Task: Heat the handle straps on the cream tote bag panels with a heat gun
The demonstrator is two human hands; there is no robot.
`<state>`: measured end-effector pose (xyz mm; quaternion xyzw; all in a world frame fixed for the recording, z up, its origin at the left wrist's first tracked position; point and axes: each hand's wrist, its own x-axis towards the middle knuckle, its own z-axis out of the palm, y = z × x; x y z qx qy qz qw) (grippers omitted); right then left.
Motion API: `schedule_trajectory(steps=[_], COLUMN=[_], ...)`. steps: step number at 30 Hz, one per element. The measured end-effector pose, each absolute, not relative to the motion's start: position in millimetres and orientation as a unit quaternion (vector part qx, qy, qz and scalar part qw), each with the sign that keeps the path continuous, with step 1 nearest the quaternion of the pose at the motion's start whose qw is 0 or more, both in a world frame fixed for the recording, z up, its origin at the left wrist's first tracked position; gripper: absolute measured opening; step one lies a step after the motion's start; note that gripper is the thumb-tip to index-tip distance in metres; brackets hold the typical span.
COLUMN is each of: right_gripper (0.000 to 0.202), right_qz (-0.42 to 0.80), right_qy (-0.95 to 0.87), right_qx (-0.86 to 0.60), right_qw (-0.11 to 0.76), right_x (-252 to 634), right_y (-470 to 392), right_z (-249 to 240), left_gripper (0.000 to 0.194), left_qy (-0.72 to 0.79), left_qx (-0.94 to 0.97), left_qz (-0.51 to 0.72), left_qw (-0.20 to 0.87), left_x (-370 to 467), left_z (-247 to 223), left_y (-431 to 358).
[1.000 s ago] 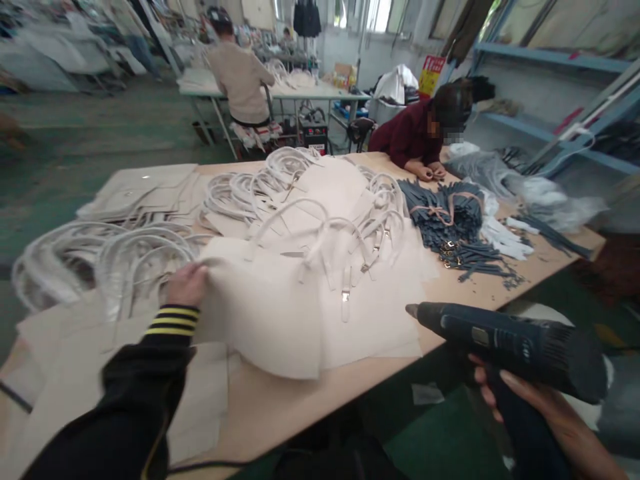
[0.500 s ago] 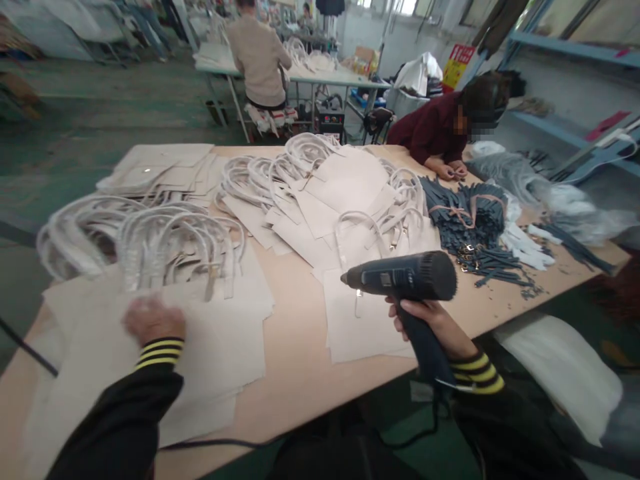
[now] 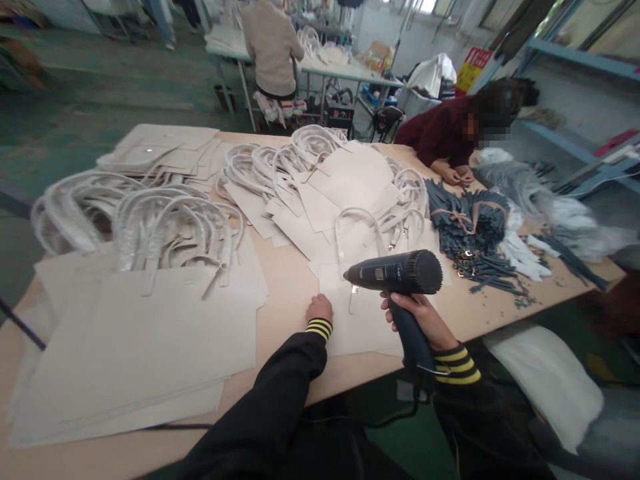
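My right hand point(image 3: 417, 317) grips the handle of a dark heat gun point(image 3: 395, 273), whose narrow nozzle points left over the table. Beneath the nozzle lies a beige bag panel point(image 3: 345, 337) with a looped handle point(image 3: 357, 223) and a small metal clasp on a short strap. My left hand point(image 3: 319, 309) is closed at the left edge of this panel, its fingertips partly hidden. To the left, a stack of beige bag panels point(image 3: 175, 327) lies flat, with several plastic-wrapped handles point(image 3: 170, 207) at its far side.
More handled panels point(image 3: 350, 177) are heaped at the middle back, beside another stack point(image 3: 160, 143). Dark straps with buckles point(image 3: 467, 213) lie at right, near plastic bags point(image 3: 560, 200). A co-worker in a maroon top point(image 3: 435, 133) leans on the far side. A black cord point(image 3: 180, 425) runs along the front edge.
My left hand has moved right, from the left stack to the edge of the panel under the heat gun. The heat gun stays in my right hand, nearly in place. The view has shifted slightly.
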<state>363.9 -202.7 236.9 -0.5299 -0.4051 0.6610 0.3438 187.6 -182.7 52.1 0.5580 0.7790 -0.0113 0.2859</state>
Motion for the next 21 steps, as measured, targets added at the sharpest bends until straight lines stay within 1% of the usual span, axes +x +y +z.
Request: schedule_trajectory(steps=[4,7,9,11,17,21], right_gripper=[0.03,0.031,0.031,0.03,0.029,0.029], right_qz=[0.625,0.629,0.64,0.65,0.687,0.701], right_qy=[-0.387,-0.381,-0.377,-0.377,-0.39,-0.392], right_qx=[-0.567,-0.569,-0.56,-0.551,-0.525,-0.502], right_qw=[0.37,0.369,0.366,0.365,0.317,0.32], right_x=[402,413,415,416,412,386], right_y=[-223,-229,-231,-235,-247,-237], right_z=[248,253,253,253,248,240], left_gripper=[0.043,0.036,0.033,0.032,0.025,0.02], left_qy=[0.763,0.736,0.71,0.694,0.715,0.725], left_qx=[0.535,0.56,0.575,0.574,0.535,0.525], left_qz=[0.0,0.075,0.136,0.172,0.18,0.171], left_qw=[0.363,0.372,0.384,0.4,0.413,0.413], left_x=[184,175,165,152,135,137], left_z=[50,42,35,27,19,23], left_y=[-183,-197,-213,-231,-264,-263])
